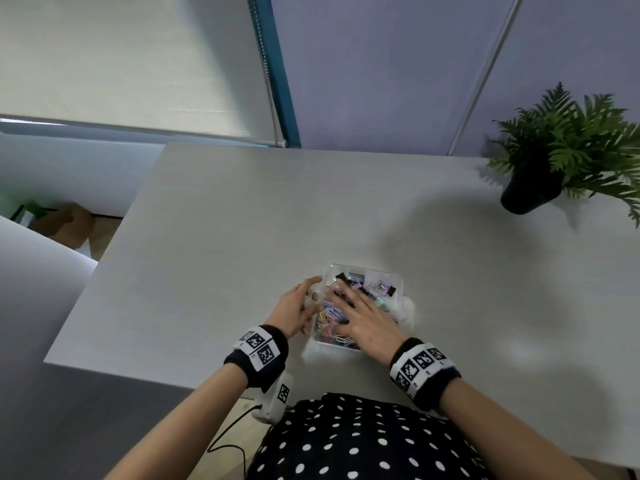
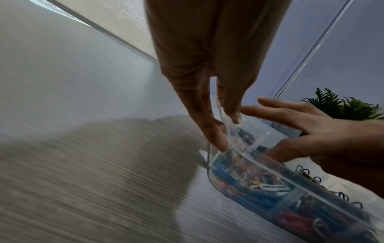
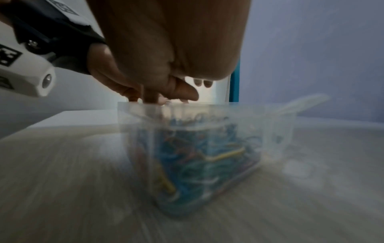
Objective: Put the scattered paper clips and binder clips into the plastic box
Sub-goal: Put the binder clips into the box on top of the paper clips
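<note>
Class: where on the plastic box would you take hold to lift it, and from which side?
Take the box by two opposite outer walls, just under the rim, coming down from above. It stands upright, open-topped and full of clips, so it must stay level; the left hand pinches its left wall that way.

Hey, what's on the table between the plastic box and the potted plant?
Nothing but shadow: the head view shows bare table between the plastic box and the potted plant.
</note>
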The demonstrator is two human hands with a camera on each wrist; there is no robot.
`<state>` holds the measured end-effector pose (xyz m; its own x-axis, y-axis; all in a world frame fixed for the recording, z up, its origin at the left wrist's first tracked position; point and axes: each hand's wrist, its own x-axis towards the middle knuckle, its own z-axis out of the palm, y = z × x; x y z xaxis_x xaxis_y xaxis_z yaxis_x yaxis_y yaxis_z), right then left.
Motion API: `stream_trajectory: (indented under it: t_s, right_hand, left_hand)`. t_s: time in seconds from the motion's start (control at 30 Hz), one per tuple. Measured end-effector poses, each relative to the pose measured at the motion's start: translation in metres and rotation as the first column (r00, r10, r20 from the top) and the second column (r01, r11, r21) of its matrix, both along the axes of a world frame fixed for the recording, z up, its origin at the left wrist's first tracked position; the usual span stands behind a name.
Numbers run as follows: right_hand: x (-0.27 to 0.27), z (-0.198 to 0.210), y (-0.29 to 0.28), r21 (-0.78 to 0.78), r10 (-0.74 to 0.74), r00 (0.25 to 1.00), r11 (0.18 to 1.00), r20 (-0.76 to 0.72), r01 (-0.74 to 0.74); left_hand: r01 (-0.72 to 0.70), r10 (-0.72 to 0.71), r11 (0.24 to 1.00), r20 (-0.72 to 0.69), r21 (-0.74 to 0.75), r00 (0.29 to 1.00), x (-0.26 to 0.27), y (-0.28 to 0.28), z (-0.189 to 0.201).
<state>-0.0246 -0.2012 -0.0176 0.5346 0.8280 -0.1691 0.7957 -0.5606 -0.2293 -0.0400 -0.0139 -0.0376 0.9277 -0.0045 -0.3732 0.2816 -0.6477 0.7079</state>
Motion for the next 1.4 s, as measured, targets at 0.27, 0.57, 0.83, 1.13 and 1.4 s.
stream_trajectory:
  t_s: [0.27,0.57,0.83,1.13,1.4]
  right_hand:
    - [0.003,0.009,-0.011,0.021,-0.104,0.991,0.994,-0.088,0.106]
    - [-0.012,0.005,-0.005,0.067,-0.131,0.974,0.987,-0.186,0.145]
    - [-0.009,0.014,-0.076,0.153,-0.239,0.961,0.954,-0.14,0.259]
    - [-0.013,0.008,-0.035,0.067,-0.072,0.948,0.993,-0.309,0.097]
    - [0.049,0.012,-0.053,0.103,-0.215,0.972,0.969,-0.089,0.224]
  left_hand:
    - [-0.022,0.021,0.999,-0.025,-0.046,0.999,0.001,0.0,-0.001]
    - [-0.029,0.027,0.997,-0.027,-0.073,0.999,0.0,-0.001,0.001]
    - [-0.062,0.055,0.992,-0.067,-0.112,0.996,-0.004,-0.003,0.001]
    - [-0.087,0.073,0.983,-0.088,-0.164,0.993,-0.008,-0.006,0.005]
    - [-0.098,0.068,0.967,-0.13,-0.234,0.989,-0.008,-0.001,0.004]
